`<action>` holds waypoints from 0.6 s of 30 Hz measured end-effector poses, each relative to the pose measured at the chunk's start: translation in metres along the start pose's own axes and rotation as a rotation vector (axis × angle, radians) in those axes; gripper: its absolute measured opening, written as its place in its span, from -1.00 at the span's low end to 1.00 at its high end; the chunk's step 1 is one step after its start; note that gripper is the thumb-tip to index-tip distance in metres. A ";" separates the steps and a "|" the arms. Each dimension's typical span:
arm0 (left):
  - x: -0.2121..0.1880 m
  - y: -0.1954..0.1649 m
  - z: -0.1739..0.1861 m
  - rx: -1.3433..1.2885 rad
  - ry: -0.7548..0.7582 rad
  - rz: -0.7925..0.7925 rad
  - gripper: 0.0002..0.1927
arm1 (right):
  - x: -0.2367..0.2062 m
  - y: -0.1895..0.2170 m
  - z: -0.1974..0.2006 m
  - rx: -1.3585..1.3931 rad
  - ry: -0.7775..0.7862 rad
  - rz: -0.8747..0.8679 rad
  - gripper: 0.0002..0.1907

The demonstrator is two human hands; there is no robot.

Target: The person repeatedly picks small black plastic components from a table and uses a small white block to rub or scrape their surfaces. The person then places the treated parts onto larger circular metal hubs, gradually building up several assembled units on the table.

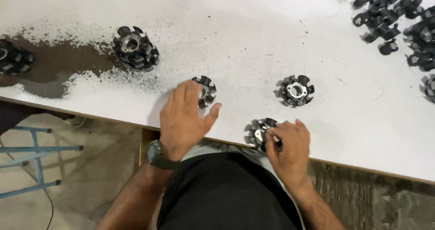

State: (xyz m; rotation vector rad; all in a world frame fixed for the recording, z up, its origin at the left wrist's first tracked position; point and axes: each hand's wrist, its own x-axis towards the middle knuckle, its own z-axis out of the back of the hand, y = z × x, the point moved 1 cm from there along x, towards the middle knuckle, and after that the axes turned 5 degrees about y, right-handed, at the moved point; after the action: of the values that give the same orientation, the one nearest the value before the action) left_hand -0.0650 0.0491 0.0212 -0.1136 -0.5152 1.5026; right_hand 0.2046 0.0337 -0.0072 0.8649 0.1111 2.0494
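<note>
Head view looks straight down on a white surface (253,44) whose near edge runs across the lower part of the picture, dropping toward the right. The left hand (183,119) lies palm down with fingers loosely spread, thumb out to the right, its fingertips covering the left part of a small round stator core (206,90) with dark bobbin poles around a metal centre; whether the fingers grip it or only rest on it cannot be told. A dark wristwatch (156,154) sits on that wrist. The right hand (287,144) is curled at the surface's near edge, thumb and fingers pinching the right side of a second stator core (259,131), about half of which is hidden under the fingers. Both cores lie flat, their centre holes facing up, so they show no long axis. A third core (296,91) lies free just beyond the right hand, apart from both hands. Farther left stands a taller stack of cores (135,48) beside a patch of dark powder (59,67), and another stack (13,58) is cut off by the left border. A heap of loose black plastic bobbin pieces (394,17) fills the top right corner, partly out of frame. Below the surface, a blue metal frame (36,159) stands on the floor.
</note>
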 end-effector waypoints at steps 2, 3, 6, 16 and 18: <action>0.016 0.013 0.001 0.016 -0.037 0.043 -0.16 | -0.001 -0.020 0.009 -0.052 -0.007 -0.059 -0.74; 0.020 0.017 0.000 0.021 -0.053 0.067 -0.07 | -0.001 -0.030 0.013 -0.070 -0.001 -0.099 -0.76; 0.028 0.014 -0.007 -0.141 0.091 -0.030 0.02 | 0.002 -0.053 0.021 -0.097 -0.022 -0.187 -0.79; -0.018 -0.024 -0.018 -0.294 -0.010 -0.283 -0.43 | -0.001 -0.054 0.008 0.126 -0.239 -0.159 -0.81; -0.014 -0.023 -0.024 -0.294 0.031 -0.189 -0.65 | -0.001 -0.032 -0.007 0.224 -0.130 -0.137 -0.80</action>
State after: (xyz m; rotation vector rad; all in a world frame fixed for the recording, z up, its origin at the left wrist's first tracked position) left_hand -0.0342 0.0389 0.0051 -0.3090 -0.7007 1.2326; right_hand 0.2230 0.0545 -0.0253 1.0955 0.3238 1.8708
